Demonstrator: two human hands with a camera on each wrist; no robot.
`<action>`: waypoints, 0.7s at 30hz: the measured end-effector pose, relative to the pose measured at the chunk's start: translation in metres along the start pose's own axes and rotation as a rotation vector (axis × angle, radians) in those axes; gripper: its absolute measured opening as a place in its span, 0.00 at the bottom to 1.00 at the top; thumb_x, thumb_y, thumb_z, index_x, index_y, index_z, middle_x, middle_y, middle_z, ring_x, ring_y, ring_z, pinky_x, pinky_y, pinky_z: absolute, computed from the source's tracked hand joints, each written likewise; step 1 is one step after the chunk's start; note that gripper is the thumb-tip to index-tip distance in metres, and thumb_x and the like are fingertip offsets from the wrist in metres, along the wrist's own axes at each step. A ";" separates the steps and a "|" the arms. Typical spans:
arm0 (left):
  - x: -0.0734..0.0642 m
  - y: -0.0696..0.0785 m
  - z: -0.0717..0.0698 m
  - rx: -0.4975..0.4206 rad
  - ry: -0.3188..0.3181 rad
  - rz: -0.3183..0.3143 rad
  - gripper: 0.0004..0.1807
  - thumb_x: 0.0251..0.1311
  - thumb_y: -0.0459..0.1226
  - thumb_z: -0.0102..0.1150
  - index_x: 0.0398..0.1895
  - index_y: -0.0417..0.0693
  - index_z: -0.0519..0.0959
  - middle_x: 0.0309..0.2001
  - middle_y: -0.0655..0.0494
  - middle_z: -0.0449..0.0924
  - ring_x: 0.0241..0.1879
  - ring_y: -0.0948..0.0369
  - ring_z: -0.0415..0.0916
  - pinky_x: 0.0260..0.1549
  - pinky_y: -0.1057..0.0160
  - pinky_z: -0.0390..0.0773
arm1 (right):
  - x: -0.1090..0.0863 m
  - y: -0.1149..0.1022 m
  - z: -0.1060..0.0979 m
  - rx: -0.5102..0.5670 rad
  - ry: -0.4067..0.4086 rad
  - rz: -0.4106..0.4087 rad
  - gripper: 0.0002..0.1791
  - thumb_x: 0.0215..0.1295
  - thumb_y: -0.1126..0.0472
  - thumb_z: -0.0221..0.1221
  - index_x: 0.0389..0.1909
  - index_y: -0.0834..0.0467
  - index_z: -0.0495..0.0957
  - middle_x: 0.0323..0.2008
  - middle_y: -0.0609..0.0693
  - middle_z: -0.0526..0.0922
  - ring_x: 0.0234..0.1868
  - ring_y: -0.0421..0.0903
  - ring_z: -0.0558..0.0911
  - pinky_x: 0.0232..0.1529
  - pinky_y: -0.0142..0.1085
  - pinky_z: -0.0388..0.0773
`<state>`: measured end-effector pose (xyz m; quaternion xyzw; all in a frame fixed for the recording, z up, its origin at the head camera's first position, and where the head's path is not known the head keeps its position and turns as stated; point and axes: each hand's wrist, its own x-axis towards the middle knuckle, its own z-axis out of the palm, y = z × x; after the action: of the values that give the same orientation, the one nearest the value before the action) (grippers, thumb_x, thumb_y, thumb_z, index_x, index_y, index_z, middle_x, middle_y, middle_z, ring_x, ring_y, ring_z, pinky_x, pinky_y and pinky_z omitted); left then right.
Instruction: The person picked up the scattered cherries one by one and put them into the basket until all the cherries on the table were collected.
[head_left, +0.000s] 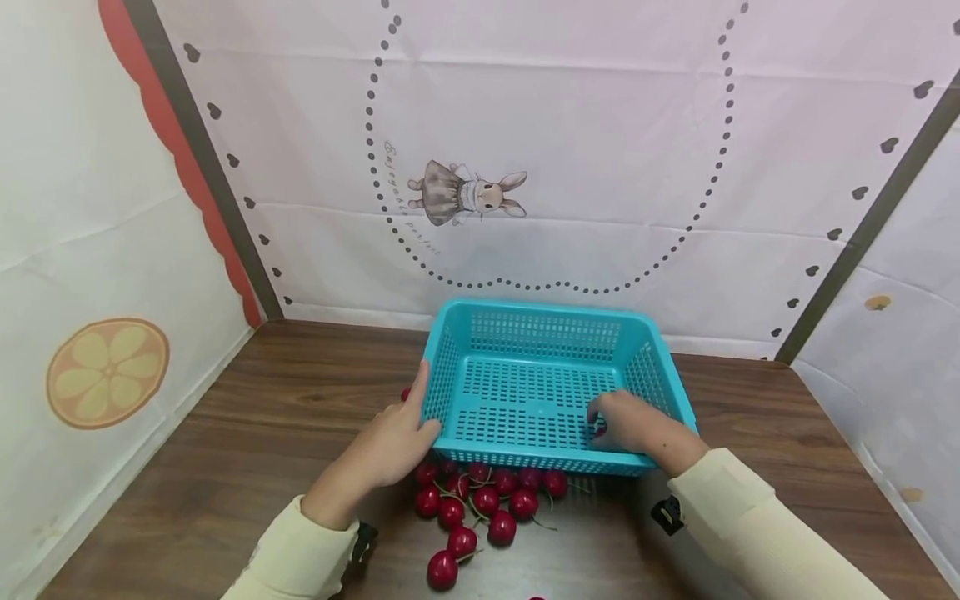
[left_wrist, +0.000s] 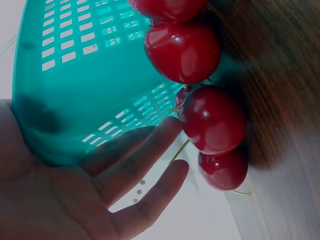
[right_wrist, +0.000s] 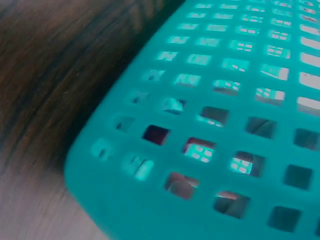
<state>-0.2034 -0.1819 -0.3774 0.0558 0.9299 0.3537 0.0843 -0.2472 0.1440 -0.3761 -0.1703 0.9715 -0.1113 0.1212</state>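
Observation:
A turquoise plastic basket (head_left: pixel 542 460) with holed walls stands on the wooden table. My left hand (head_left: pixel 392 440) is at its front left corner, index finger along the left side and thumb by the rim. In the left wrist view, its fingers (left_wrist: pixel 155 192) stretch loosely beside several red cherries (left_wrist: pixel 214 120). My right hand (head_left: pixel 626 423) reaches over the front wall into the right part of the basket. Its curled fingers hold a dark red cherry (head_left: pixel 600 432), mostly hidden. The right wrist view shows red through the holes of the basket wall (right_wrist: pixel 150 190).
Several stemmed cherries (head_left: pixel 486 500) lie in front of the basket, and one (head_left: pixel 406 394) shows by its left side. Behind the table (head_left: pixel 315 392) hangs a white printed cloth (head_left: pixel 570 150), with more cloth at both sides.

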 end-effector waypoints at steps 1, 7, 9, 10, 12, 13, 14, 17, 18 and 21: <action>0.000 0.000 0.000 0.005 -0.001 -0.003 0.45 0.72 0.42 0.48 0.81 0.61 0.30 0.39 0.48 0.82 0.13 0.56 0.66 0.14 0.65 0.65 | -0.002 0.000 -0.002 0.003 0.019 -0.006 0.16 0.62 0.58 0.68 0.48 0.61 0.84 0.45 0.56 0.86 0.38 0.47 0.80 0.47 0.48 0.84; 0.001 0.003 0.002 0.018 0.001 0.001 0.45 0.72 0.43 0.47 0.81 0.60 0.31 0.27 0.53 0.77 0.13 0.56 0.66 0.13 0.66 0.63 | -0.033 0.011 -0.020 0.096 0.383 -0.085 0.15 0.67 0.56 0.63 0.49 0.60 0.84 0.47 0.57 0.84 0.49 0.55 0.81 0.48 0.53 0.83; 0.001 0.004 0.002 0.019 0.005 0.003 0.45 0.71 0.43 0.47 0.81 0.60 0.31 0.33 0.50 0.81 0.13 0.56 0.66 0.13 0.67 0.63 | -0.048 0.019 -0.024 0.161 0.587 -0.096 0.13 0.68 0.59 0.62 0.49 0.60 0.83 0.49 0.58 0.83 0.50 0.55 0.80 0.48 0.47 0.83; 0.001 0.004 0.002 0.018 0.007 0.005 0.45 0.71 0.43 0.47 0.81 0.60 0.32 0.38 0.48 0.83 0.13 0.56 0.66 0.13 0.67 0.64 | -0.055 0.024 -0.024 0.212 0.692 -0.088 0.12 0.68 0.61 0.62 0.50 0.60 0.83 0.49 0.58 0.82 0.50 0.52 0.79 0.48 0.41 0.82; 0.000 0.003 0.002 0.017 0.013 0.011 0.45 0.71 0.43 0.48 0.81 0.60 0.32 0.49 0.44 0.83 0.13 0.56 0.66 0.13 0.67 0.64 | -0.066 0.034 -0.023 0.359 0.854 -0.027 0.14 0.69 0.62 0.60 0.54 0.60 0.81 0.52 0.57 0.81 0.50 0.42 0.77 0.48 0.30 0.77; 0.000 0.002 0.001 0.016 0.016 0.011 0.45 0.71 0.43 0.48 0.81 0.59 0.32 0.54 0.43 0.82 0.13 0.56 0.66 0.13 0.67 0.64 | -0.070 0.039 -0.021 0.446 0.908 0.017 0.16 0.71 0.61 0.58 0.57 0.59 0.80 0.53 0.55 0.81 0.50 0.39 0.76 0.48 0.25 0.75; 0.000 0.002 0.001 0.016 0.020 0.011 0.45 0.71 0.43 0.48 0.81 0.59 0.33 0.58 0.42 0.80 0.13 0.56 0.66 0.13 0.66 0.64 | -0.073 0.045 -0.018 0.555 0.942 0.071 0.17 0.73 0.60 0.56 0.60 0.58 0.78 0.53 0.52 0.80 0.51 0.37 0.76 0.48 0.20 0.72; 0.000 0.000 0.000 0.018 0.023 0.009 0.45 0.71 0.43 0.48 0.81 0.60 0.32 0.54 0.42 0.81 0.13 0.56 0.66 0.13 0.66 0.65 | -0.074 0.065 -0.004 0.974 0.914 0.199 0.23 0.79 0.51 0.46 0.68 0.55 0.70 0.56 0.47 0.78 0.53 0.34 0.76 0.49 0.18 0.74; 0.000 0.000 0.000 0.018 0.024 0.008 0.45 0.71 0.43 0.48 0.81 0.59 0.32 0.53 0.43 0.82 0.13 0.56 0.67 0.13 0.66 0.65 | -0.073 0.073 0.003 1.108 0.855 0.213 0.26 0.80 0.47 0.42 0.71 0.54 0.66 0.60 0.46 0.77 0.55 0.35 0.76 0.50 0.19 0.75; 0.000 -0.001 0.001 0.025 0.024 0.000 0.45 0.71 0.43 0.48 0.81 0.61 0.32 0.40 0.46 0.83 0.13 0.57 0.66 0.13 0.66 0.64 | -0.068 0.095 0.024 1.430 0.604 0.170 0.35 0.79 0.38 0.33 0.79 0.51 0.52 0.71 0.47 0.66 0.56 0.32 0.76 0.51 0.22 0.78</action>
<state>-0.2036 -0.1819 -0.3789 0.0527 0.9351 0.3428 0.0726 -0.2079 0.2508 -0.4094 0.0620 0.6645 -0.7423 -0.0602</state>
